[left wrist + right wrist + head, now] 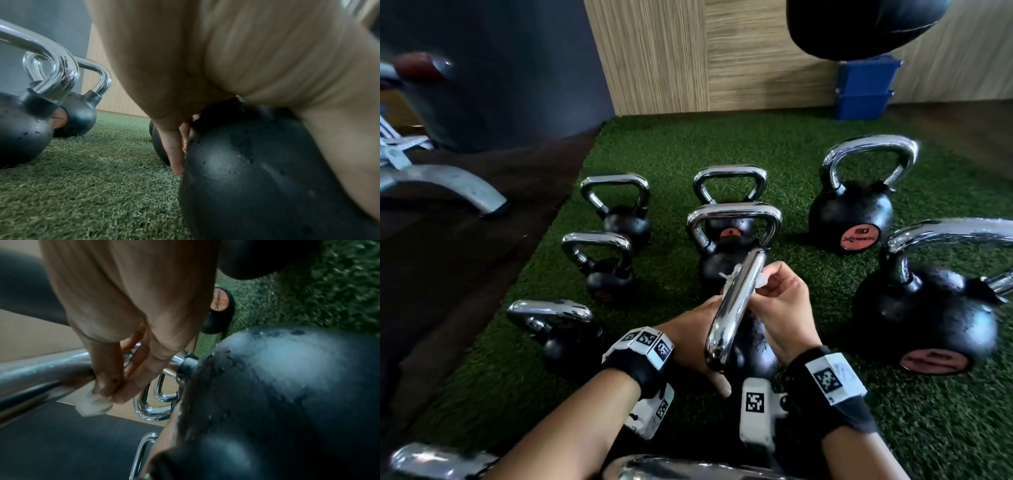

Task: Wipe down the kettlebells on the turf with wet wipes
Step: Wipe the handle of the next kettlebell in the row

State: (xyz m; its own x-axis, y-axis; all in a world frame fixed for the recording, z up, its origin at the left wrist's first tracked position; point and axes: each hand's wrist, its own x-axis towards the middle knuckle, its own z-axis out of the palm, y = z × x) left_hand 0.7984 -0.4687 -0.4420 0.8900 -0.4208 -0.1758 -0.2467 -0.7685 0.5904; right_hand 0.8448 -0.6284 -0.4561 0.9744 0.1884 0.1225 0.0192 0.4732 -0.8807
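Far right kettlebell (851,214) carried an orange round label (859,234); the upper mark appeared to read "20", uncertain, with a brand word below it too blurred to read. Labels on the other kettlebells were illegible.

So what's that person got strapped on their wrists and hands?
The hands are bare, no gloves or sleeves. Each wrist wears a black band: left band, right band. On each band sit white blocks printed with black-and-white square codes, and a white boxy unit hangs under each wrist: left unit, right unit. No cables show.
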